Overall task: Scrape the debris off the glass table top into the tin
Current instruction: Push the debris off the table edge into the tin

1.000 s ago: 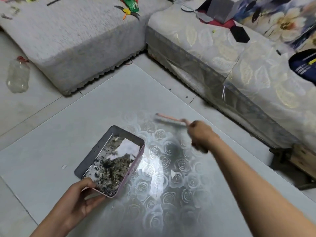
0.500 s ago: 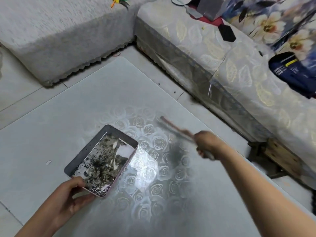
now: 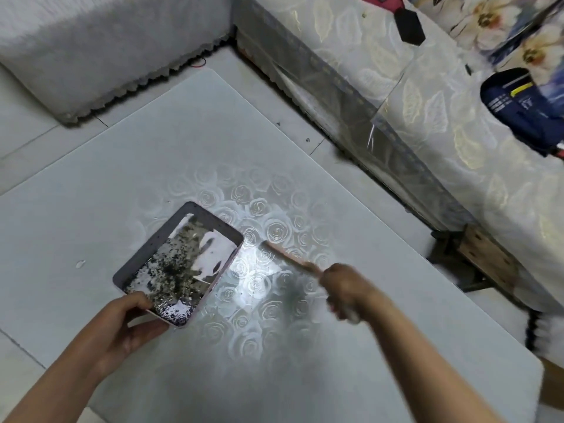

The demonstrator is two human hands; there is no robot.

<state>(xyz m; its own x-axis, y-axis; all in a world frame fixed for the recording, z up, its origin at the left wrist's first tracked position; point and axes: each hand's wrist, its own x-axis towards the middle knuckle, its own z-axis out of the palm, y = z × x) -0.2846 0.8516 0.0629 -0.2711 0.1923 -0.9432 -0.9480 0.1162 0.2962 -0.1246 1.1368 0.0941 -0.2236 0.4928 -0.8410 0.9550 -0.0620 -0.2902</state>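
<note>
While the left hand [image 3: 122,325] grips the tin [image 3: 180,264] left of centre on the glass surface [image 3: 274,377], the right hand [image 3: 341,288] clenches a blurred pink scraper [image 3: 290,257] just beside it. Too hard a stroke may jolt the tin, spilling its debris [image 3: 171,270].

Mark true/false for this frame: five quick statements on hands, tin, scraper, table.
1. The left hand grips the near end of the tin. True.
2. The tin is empty. False: dark debris covers much of its bottom.
3. The right hand holds a thin pink scraper. True.
4. The scraper's tip is inside the tin. False: it is outside, over the table, right of the tin.
5. A white speck lies on the table left of the tin. True.
</note>
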